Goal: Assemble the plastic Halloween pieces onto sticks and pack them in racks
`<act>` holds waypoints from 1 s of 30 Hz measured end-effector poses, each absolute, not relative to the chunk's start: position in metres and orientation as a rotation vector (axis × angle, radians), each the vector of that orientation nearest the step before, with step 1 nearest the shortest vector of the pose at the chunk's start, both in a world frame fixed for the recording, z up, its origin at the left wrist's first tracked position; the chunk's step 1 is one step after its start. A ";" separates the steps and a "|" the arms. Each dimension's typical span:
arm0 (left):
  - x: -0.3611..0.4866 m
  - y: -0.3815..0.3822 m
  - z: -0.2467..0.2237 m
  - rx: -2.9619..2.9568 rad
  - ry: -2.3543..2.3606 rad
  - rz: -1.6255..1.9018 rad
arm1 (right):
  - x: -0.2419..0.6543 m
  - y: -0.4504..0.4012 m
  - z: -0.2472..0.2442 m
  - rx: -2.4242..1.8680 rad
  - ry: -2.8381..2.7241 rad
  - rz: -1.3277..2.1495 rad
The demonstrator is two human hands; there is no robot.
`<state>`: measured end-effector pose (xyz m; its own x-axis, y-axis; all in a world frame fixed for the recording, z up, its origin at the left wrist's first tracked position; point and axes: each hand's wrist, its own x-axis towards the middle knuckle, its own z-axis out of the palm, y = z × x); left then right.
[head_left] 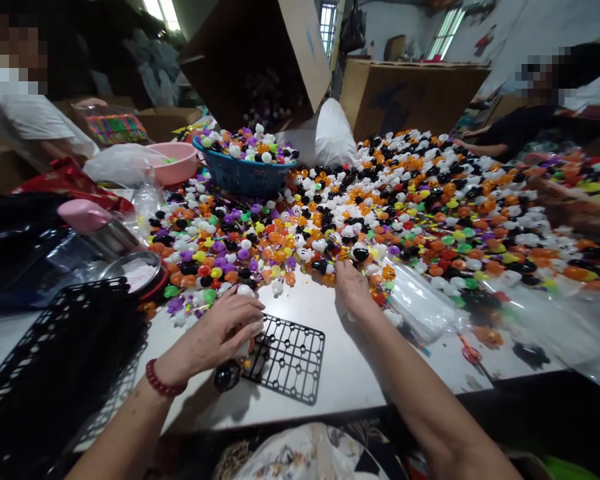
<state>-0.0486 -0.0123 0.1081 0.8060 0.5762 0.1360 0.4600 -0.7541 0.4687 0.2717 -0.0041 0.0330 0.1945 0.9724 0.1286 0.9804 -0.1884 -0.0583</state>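
My left hand (229, 325) is curled, palm down, over a few small plastic figures at the left edge of a black plastic grid tray (295, 360). A glossy black figure (227, 375) pokes out below it, with bits of orange and white beside the fingers. The tray lies flat on the white table, its right part bare. My right hand (353, 290) reaches to the near edge of a big heap of small figures (405, 193) in orange, white, black, purple and green. Its fingers are bent together by an orange figure (343, 254); what they pinch is hidden.
Black grid trays (65, 360) are stacked at left, near a metal dish (135, 270). A blue basket (245, 175) of figures and a tipped cardboard box (305, 60) stand behind. Clear plastic bags (420, 303) and red scissors (470, 352) lie at right. Two people are at the sides.
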 end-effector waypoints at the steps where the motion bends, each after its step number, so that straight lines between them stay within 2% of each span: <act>1: -0.050 -0.012 0.108 2.592 0.766 0.406 | 0.268 -0.006 0.034 -2.312 -1.926 -0.099; 12: -0.053 -0.007 0.099 2.522 0.907 0.694 | 0.200 -0.055 0.015 -1.805 -2.110 -0.095; 21: -0.053 -0.010 0.098 2.473 0.978 0.700 | 0.182 -0.060 0.018 -1.789 -2.157 -0.009; 26: -0.053 -0.007 0.094 2.459 0.994 0.653 | 0.179 -0.060 0.021 -1.801 -2.102 0.205; 30: -0.053 -0.007 0.094 2.428 1.004 0.613 | 0.174 -0.050 0.018 -1.727 -1.857 0.623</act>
<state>-0.0528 -0.0069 0.0944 0.6382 0.7349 0.2295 0.5397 -0.6396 0.5474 0.1743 -0.0504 0.0181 -0.0479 0.9967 0.0662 0.7553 0.0795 -0.6505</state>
